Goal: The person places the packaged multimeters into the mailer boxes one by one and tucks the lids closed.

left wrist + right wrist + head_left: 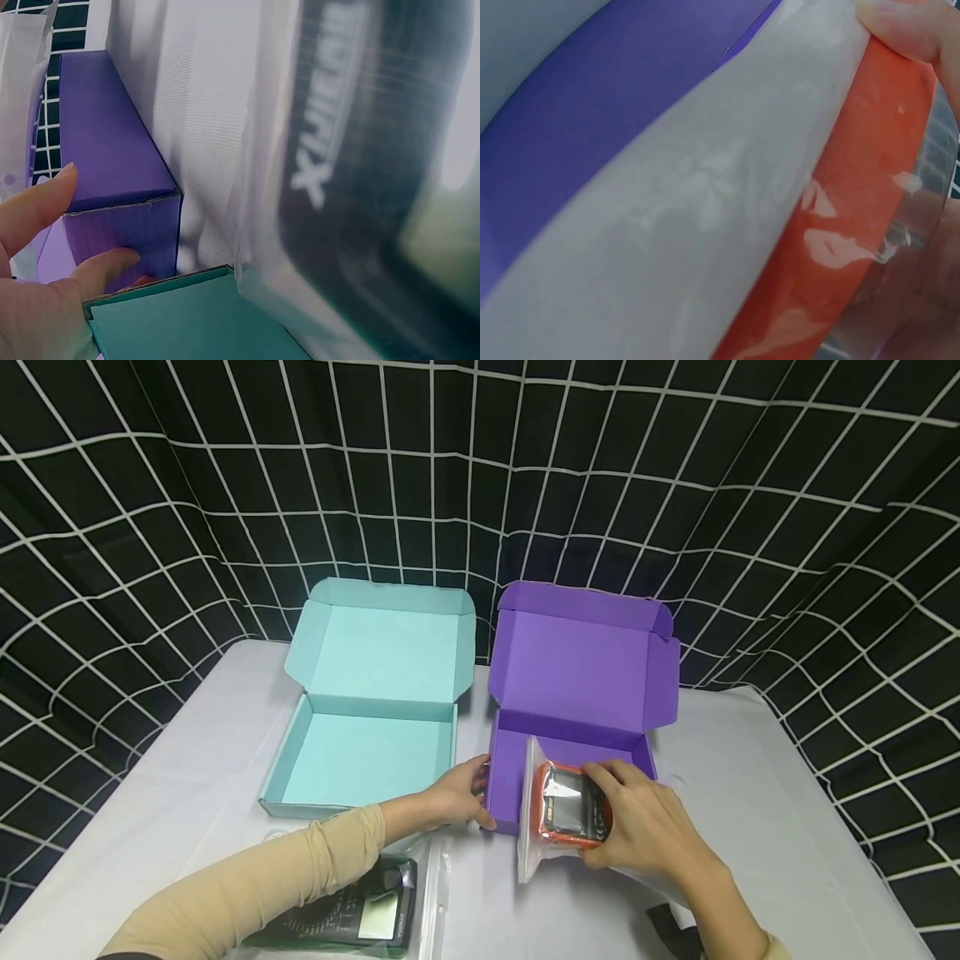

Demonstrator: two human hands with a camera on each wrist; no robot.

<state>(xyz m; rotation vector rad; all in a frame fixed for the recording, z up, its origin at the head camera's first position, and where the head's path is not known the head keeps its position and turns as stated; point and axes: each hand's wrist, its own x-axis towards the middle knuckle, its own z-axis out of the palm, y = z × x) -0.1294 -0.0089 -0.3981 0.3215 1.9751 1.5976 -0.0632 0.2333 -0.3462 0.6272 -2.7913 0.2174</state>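
My right hand (648, 822) grips an orange-cased digital multimeter (567, 806) inside a clear zip bag, tilted over the front of the purple box (573, 672). Its grey screen faces up, while the fingers cover its right end. In the right wrist view, the orange side (855, 172) shows through the plastic, with a white bag face beside it. At the purple box's front left corner, my left hand (457, 793) holds on, thumb at the front and fingers along the left wall. Purple cardboard (124, 142) shows between thumb and finger in the left wrist view.
A mint-green box (375, 756) stands open left of the purple one, its lid raised. Under my left forearm lies a bagged green-and-black multimeter (382, 910). A black strip (675, 931) lies near my right wrist. Grid-patterned black cloth (480, 468) hangs behind the white table (187, 752).
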